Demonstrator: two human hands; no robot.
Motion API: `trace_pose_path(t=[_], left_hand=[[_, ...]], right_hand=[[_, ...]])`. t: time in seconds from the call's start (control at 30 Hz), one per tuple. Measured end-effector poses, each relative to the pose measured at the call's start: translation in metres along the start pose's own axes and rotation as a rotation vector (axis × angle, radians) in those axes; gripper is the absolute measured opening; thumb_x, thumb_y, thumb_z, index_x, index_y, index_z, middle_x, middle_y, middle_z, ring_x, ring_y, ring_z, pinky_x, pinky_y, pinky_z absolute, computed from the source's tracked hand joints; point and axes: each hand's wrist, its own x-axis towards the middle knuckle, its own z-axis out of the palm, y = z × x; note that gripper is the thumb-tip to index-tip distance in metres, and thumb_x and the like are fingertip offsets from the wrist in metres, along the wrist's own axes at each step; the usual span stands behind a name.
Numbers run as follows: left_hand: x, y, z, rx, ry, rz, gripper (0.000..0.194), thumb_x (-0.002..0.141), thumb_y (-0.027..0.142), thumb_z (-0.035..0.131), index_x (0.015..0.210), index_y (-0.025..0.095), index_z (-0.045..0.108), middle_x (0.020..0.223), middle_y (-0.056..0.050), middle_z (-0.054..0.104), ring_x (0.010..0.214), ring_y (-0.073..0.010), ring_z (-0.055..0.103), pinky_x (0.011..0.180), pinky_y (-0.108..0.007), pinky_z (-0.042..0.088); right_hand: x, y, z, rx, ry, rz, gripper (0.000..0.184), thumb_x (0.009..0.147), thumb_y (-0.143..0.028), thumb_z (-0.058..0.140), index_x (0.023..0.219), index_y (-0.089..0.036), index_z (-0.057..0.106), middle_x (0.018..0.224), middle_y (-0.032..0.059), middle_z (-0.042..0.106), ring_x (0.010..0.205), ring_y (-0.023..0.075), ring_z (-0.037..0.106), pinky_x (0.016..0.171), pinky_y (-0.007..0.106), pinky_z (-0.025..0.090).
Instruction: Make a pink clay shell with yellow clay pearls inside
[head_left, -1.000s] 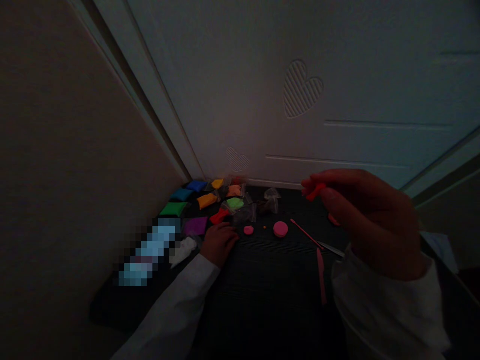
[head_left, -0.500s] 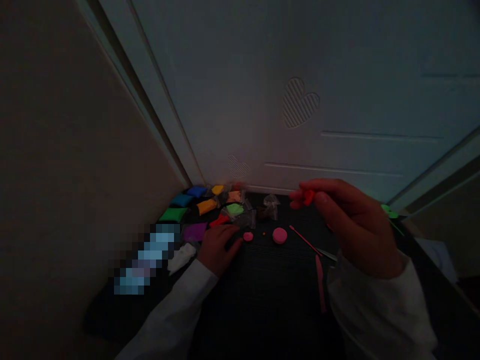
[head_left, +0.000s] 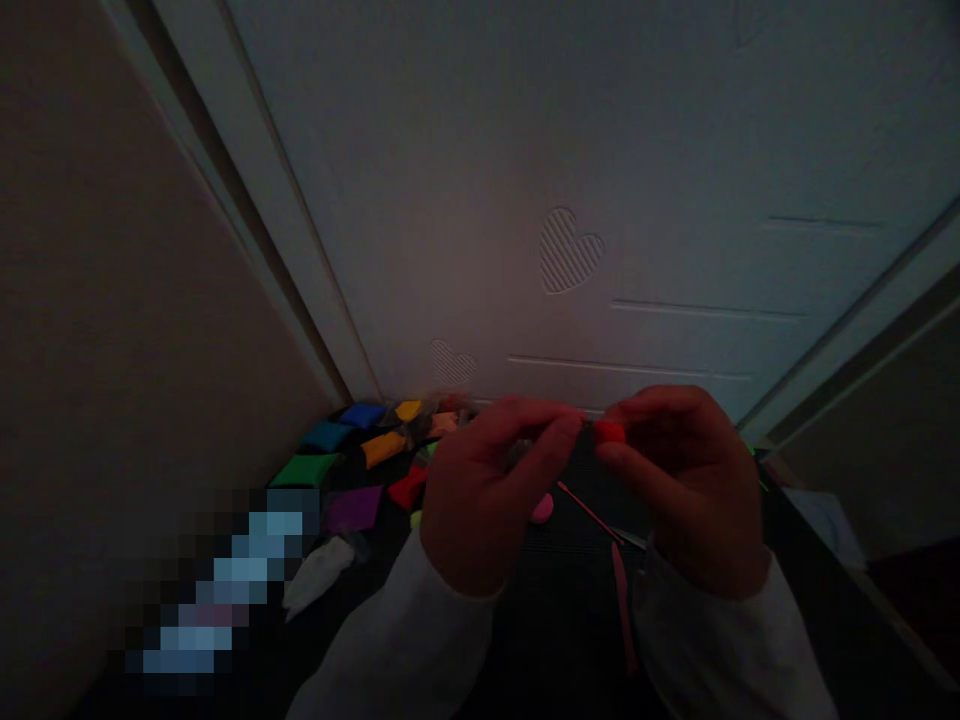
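My right hand (head_left: pixel 694 485) pinches a small lump of red modelling clay (head_left: pixel 610 432) between thumb and fingers, above the black table. Just left of it, my left hand (head_left: pixel 484 490) is closed, its thumb and fingertips pressed together beside the clay. Whatever the left fingertips hold, if anything, is too small and dark to make out. Partly behind the left hand lies a pink clay disc (head_left: pixel 542 508). Below the hands are a thin pink modelling tool (head_left: pixel 590 512) and a pink plastic knife (head_left: pixel 622 605).
Packets of coloured clay spread at the left: purple (head_left: pixel 355 508), green (head_left: pixel 306 470), orange (head_left: pixel 382 449), blue (head_left: pixel 363 415) and red (head_left: pixel 407 488). A crumpled white packet (head_left: pixel 321 575) lies nearer. Behind the table stands a white panel (head_left: pixel 420 200) with heart reliefs.
My left hand has risen from the table beside the packets and moved right, up to the red clay. The right hand still holds the clay. The view has shifted slightly.
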Motion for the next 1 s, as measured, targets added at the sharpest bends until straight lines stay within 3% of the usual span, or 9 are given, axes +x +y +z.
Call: trace_pose_path(t=[0.17,0.27,0.33,0.47,0.6,0.83,1.0], left_hand=[[-0.003,0.003,0.007,-0.217,-0.077,-0.109,0.014,0.079,0.026,0.058,0.084,0.03,0.071,0.083,0.006,0.071,0.077,-0.0097,0.064,0.064,-0.017,0.052],[0.0,-0.006,0.008,-0.378,-0.072,-0.251,0.009,0.074,0.03,0.064,0.08,0.03,0.07,0.077,0.006,0.071,0.058,-0.0075,0.06,0.041,-0.014,0.043],[0.005,-0.014,0.009,-0.53,-0.067,-0.351,0.007,0.068,0.029,0.069,0.075,0.027,0.069,0.069,0.005,0.069,0.049,-0.006,0.056,0.034,-0.013,0.037],[0.014,-0.024,0.012,-0.762,-0.078,-0.455,0.012,0.063,0.02,0.072,0.074,0.022,0.068,0.075,0.002,0.07,0.066,-0.0112,0.064,0.052,-0.018,0.052],[0.018,-0.029,0.012,-0.886,-0.093,-0.499,0.014,0.065,0.015,0.069,0.077,0.022,0.067,0.08,0.003,0.07,0.075,-0.0109,0.066,0.066,-0.019,0.055],[0.02,-0.03,0.013,-0.971,-0.115,-0.515,0.016,0.063,0.019,0.07,0.077,0.021,0.063,0.074,0.003,0.067,0.065,-0.0115,0.065,0.052,-0.021,0.054],[0.018,-0.032,0.01,-0.862,-0.139,-0.483,0.017,0.066,0.024,0.07,0.081,0.022,0.065,0.07,0.003,0.066,0.06,-0.0108,0.062,0.046,-0.02,0.052]], right_hand=[[0.0,0.003,0.003,-0.184,0.046,-0.152,0.022,0.067,-0.013,0.071,0.085,-0.025,0.063,0.081,-0.0018,0.061,0.079,0.0126,0.057,0.071,0.027,0.048],[0.001,0.007,0.007,-0.257,0.077,-0.208,0.021,0.068,-0.016,0.07,0.086,-0.026,0.064,0.085,-0.0001,0.061,0.085,0.0159,0.055,0.075,0.032,0.046],[0.002,0.01,0.009,-0.292,0.048,-0.214,0.023,0.07,-0.016,0.068,0.089,-0.028,0.064,0.089,0.0004,0.061,0.088,0.0168,0.056,0.077,0.034,0.045],[0.003,0.015,0.011,-0.395,-0.008,-0.236,0.031,0.076,-0.012,0.06,0.101,-0.03,0.062,0.099,0.0004,0.061,0.093,0.0159,0.057,0.08,0.032,0.046],[0.003,0.016,0.012,-0.497,-0.076,-0.264,0.039,0.078,-0.008,0.056,0.112,-0.027,0.058,0.111,0.0003,0.059,0.101,0.0142,0.055,0.088,0.029,0.044],[0.002,0.018,0.017,-0.478,-0.099,-0.228,0.038,0.079,-0.008,0.054,0.113,-0.026,0.056,0.115,0.0004,0.056,0.105,0.013,0.053,0.091,0.027,0.042],[0.003,0.019,0.016,-0.498,-0.053,-0.247,0.029,0.073,-0.01,0.063,0.098,-0.025,0.059,0.107,0.0017,0.058,0.1,0.0151,0.055,0.086,0.03,0.045]])
